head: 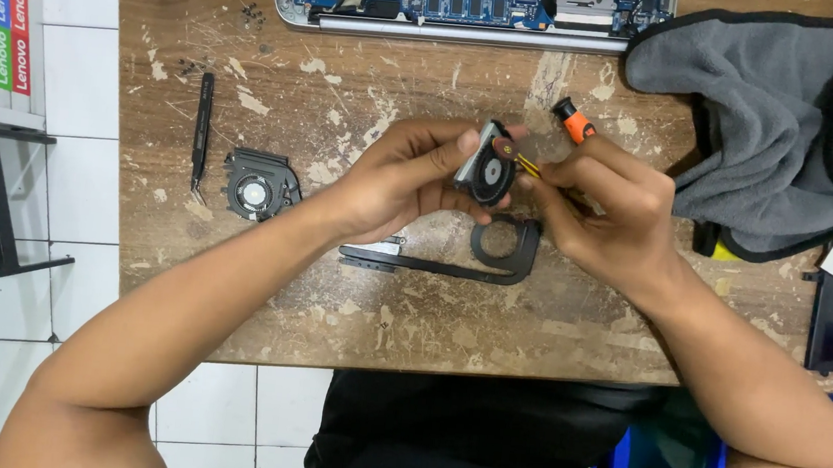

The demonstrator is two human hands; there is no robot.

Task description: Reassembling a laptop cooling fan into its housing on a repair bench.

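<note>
Cooling fan (490, 168): a small black unit with a metal edge, held tilted above the middle of the worn wooden tabletop (429, 315), clear of the surface. The left hand (404, 175) is closed around its left side, thumb and fingers clamping the housing. The right hand (607, 213) is closed on a screwdriver (568, 129) with an orange and black handle; the shaft points left and its tip meets the fan's face. Directly below the hands lies a black heat-pipe bracket (475, 257) with a round ring end, flat on the tabletop. A second fan (258, 185) lies toward the left edge, with black tweezers (202, 130) just beside it. An opened laptop base (477, 3) sits along the far edge. A grey cloth (768, 124) covers the far right corner, near the right hand. Bare wood runs along the near edge.
</note>
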